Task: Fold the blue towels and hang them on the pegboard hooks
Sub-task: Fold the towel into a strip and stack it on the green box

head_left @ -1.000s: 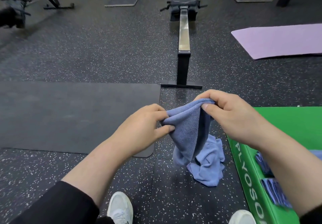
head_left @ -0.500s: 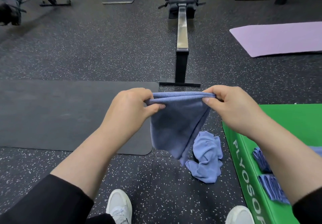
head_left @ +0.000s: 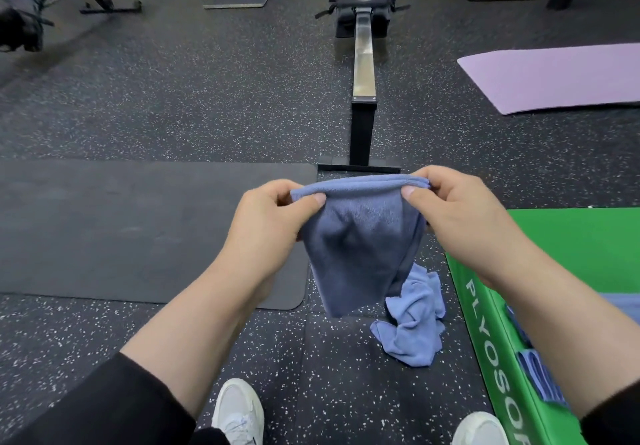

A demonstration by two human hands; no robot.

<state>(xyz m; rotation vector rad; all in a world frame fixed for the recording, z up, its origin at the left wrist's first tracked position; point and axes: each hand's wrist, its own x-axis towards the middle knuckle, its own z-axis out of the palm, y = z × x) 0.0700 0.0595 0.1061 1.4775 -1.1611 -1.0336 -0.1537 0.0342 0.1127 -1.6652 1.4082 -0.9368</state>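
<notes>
A blue towel (head_left: 360,247) is held up in the air, its doubled top edge pinched at each end by the left hand (head_left: 268,225) and right hand (head_left: 460,216). Folding is judged under way; next, another fold is called for. A second towel (head_left: 414,320) lies crumpled on the floor (head_left: 173,98).

Speckled black rubber floor (head_left: 173,105) covers the gym; a rowing machine (head_left: 363,64) stretches ahead; a dark mat (head_left: 138,230) lies left, a lilac mat (head_left: 561,77) right; a green plyo box (head_left: 571,244) stands nearby.
</notes>
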